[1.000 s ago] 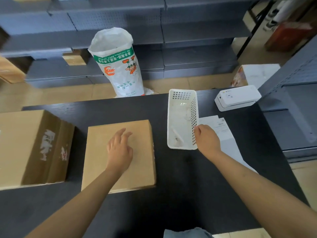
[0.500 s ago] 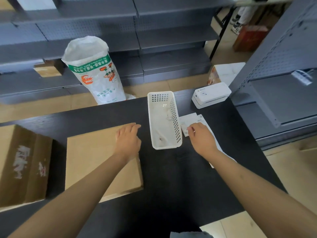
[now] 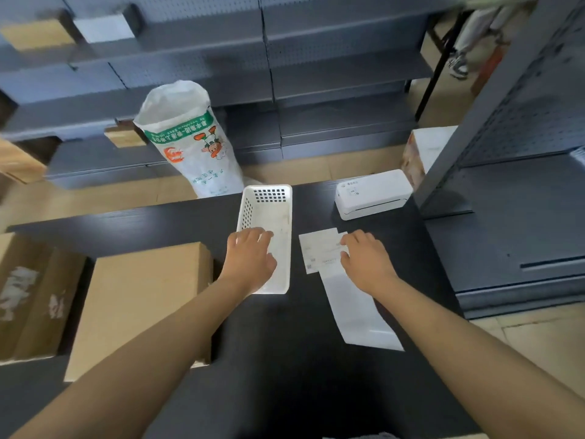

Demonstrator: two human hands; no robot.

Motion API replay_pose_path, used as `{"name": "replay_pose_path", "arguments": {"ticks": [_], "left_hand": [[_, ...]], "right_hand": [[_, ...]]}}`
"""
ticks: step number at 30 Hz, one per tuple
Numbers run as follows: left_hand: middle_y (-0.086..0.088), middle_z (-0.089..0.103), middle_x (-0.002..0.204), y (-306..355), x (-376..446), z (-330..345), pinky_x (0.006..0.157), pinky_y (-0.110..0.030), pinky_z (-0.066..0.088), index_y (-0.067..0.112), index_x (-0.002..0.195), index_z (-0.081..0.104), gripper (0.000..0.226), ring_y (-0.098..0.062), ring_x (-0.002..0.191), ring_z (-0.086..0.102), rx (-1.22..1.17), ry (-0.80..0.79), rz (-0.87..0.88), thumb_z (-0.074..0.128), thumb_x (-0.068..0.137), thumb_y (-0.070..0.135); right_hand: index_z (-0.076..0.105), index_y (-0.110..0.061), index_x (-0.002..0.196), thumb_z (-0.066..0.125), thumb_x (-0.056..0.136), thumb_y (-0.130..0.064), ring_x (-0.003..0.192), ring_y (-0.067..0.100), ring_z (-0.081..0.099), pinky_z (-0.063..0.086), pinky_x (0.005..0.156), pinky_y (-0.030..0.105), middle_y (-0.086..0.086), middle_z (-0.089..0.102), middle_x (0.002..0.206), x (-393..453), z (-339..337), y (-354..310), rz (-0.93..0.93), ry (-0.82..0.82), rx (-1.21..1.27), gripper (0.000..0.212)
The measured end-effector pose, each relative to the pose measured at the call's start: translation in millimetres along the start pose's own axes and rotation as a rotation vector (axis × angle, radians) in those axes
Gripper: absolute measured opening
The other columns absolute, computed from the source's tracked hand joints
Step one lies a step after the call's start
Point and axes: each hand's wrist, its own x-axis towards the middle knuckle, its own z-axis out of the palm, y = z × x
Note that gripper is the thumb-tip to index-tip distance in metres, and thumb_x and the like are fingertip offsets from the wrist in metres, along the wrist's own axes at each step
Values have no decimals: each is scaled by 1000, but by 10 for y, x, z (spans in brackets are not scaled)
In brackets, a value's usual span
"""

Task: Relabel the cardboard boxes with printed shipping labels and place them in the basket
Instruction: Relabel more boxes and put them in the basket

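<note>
Cardboard boxes wait on the left part of the dark tabletop (image 3: 316, 359). At the far left is a larger cardboard box (image 3: 28, 296) with torn white patches on its side, which may be the remains of old labels. Just beside it lies a flat cardboard box (image 3: 139, 305), plain brown on top; I see no new label on it.

More to the middle is the left hand (image 3: 253, 261). It is above the near left corner of the white basket (image 3: 281, 223), with relaxed fingers that hold nothing. If it touches the rim, I cannot tell. The basket looks empty, so no box is placed in it yet.

To the right of the basket lies a printed shipping label (image 3: 319, 251), joined to a long white paper strip (image 3: 354, 308) that goes toward the near edge of the tabletop. The right hand (image 3: 367, 264) rests on the right edge of this label with the fingers bent down on the paper; whether it is already pinching the label is not clear. Behind, near the far right corner, stands the white label printer (image 3: 373, 194).

In my judgement the task is near its beginning: a label is printed and is being taken. Sticking it on a box and putting the boxes in the basket are left.
</note>
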Motion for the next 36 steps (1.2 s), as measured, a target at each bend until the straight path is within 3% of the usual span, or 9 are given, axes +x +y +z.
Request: {"name": "replay_pose_path", "arguments": {"ticks": [4,9,15,23,26,30,33,36], "left_hand": [[0,39,148,377,98,-14,116,-40,27,22,141,39,48,-22,135,36,-66,-1,5,47,95,30],[-2,50,134,725,222,90,101,-33,37,17,134,45,42,-22,119,47,-99,20,92,47,93,21],[-5,50,134,975,437,420,103,-35,39,13,134,45,41,-24,122,46,-80,-95,160,48,94,19],[-7,54,124,1069,477,649,92,-34,43,11,129,47,36,-23,111,51,-36,-181,112,45,93,18],[-7,49,136,1160,455,720,103,-35,40,13,136,43,41,-24,123,47,-88,-188,103,45,95,20],[-5,29,154,1338,398,893,115,-36,26,16,146,30,52,-23,143,25,-173,-301,138,47,98,26],[-6,17,159,1440,355,991,118,-38,20,18,149,26,55,-25,147,15,-183,-333,119,46,99,30],[-10,21,157,1501,334,1019,117,-37,22,16,147,30,51,-27,145,20,-134,-311,122,46,99,25]], "right_hand": [[51,-17,125,45,97,-25,107,20,49,42,92,32,4,53,123,38,-96,256,-29,-40,-47,30],[52,-16,124,48,95,-22,111,21,50,44,96,34,5,53,124,-17,-80,432,56,-97,-33,30],[50,-16,129,50,95,-23,115,21,49,43,98,34,6,51,128,-137,73,550,161,-168,3,34],[49,-15,127,50,94,-20,114,22,49,43,95,34,6,51,127,-107,269,618,190,-241,83,33],[48,-13,131,56,92,-19,114,23,53,47,94,35,8,53,128,-58,350,626,381,-317,342,40],[46,-15,130,70,84,-15,91,16,58,48,75,26,5,61,113,15,452,603,714,-338,784,53],[47,-18,133,79,75,-8,102,22,60,56,86,35,7,57,122,48,469,575,912,-420,993,67],[58,-12,126,78,74,0,83,15,63,57,73,25,9,63,116,48,438,597,976,-495,1148,57]]}}
